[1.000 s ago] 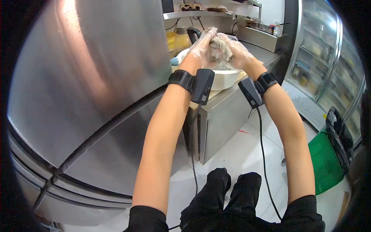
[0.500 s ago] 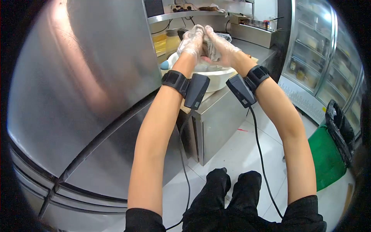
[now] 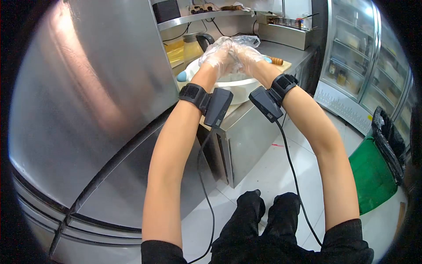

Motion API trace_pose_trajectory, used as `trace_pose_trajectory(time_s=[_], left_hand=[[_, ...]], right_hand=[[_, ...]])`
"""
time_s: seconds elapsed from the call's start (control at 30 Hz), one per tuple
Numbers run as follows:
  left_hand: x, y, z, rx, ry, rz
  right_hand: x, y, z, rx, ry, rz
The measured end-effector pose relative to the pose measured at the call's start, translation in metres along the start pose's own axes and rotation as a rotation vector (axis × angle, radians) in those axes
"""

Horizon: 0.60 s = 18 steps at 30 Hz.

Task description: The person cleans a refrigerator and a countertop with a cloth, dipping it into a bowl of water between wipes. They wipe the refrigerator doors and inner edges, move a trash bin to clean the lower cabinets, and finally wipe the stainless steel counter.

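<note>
My left hand (image 3: 216, 57) and my right hand (image 3: 247, 55), both in clear wet plastic gloves, are pressed together over a white basin (image 3: 237, 93). Their fingers are closed and meet at the far side. What lies between the palms is mostly hidden and I cannot tell its kind. The basin rests on a pale board (image 3: 285, 67) at the end of the steel counter. A blue rounded tip (image 3: 182, 76) sticks out at the basin's left side. Just right of my right hand lies a ribbed wooden handle (image 3: 276, 60).
A clear jug (image 3: 193, 46) with a dark handle and a yellow container (image 3: 175, 52) stand behind the basin. Crumpled clear plastic (image 3: 247, 40) lies beyond my hands. A steel fridge (image 3: 110, 88) rises close on the left. A green bin (image 3: 373, 176) stands at the right. Cables hang from both wrist devices.
My hands have closed tightly together, hiding the greyish, folded, limp thing that showed between them. The view has shifted slightly, and the wooden handle is now in sight.
</note>
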State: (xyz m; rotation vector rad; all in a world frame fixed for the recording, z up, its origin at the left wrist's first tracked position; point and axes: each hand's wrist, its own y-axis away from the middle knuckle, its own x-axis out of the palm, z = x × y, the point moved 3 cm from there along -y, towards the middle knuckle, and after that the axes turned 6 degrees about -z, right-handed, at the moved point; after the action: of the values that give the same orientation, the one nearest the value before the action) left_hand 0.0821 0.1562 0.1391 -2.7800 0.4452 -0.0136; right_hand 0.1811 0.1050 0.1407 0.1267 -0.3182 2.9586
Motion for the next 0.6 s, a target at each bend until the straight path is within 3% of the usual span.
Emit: trace_pose_trajectory(time_s=[0.1, 0.17, 0.3, 0.37, 0.6], left_hand=[[0.004, 0.027, -0.011, -0.077, 0.072, -0.06], [0.009, 0.038, -0.017, -0.144, 0.253, 0.034], [0.006, 0.031, -0.012, -0.197, 0.147, 0.11], [0.003, 0.032, -0.013, -0.14, 0.071, -0.008], [-0.006, 0.012, 0.001, 0.0, -0.127, 0.051]], right_hand=[[-0.002, 0.011, 0.003, -0.001, -0.023, -0.062], [-0.007, -0.012, -0.009, -0.034, -0.089, 0.081], [-0.018, -0.039, -0.023, -0.066, 0.101, 0.052], [-0.016, -0.022, -0.011, -0.11, 0.261, -0.078], [-0.014, -0.012, -0.006, -0.148, 0.291, -0.088]])
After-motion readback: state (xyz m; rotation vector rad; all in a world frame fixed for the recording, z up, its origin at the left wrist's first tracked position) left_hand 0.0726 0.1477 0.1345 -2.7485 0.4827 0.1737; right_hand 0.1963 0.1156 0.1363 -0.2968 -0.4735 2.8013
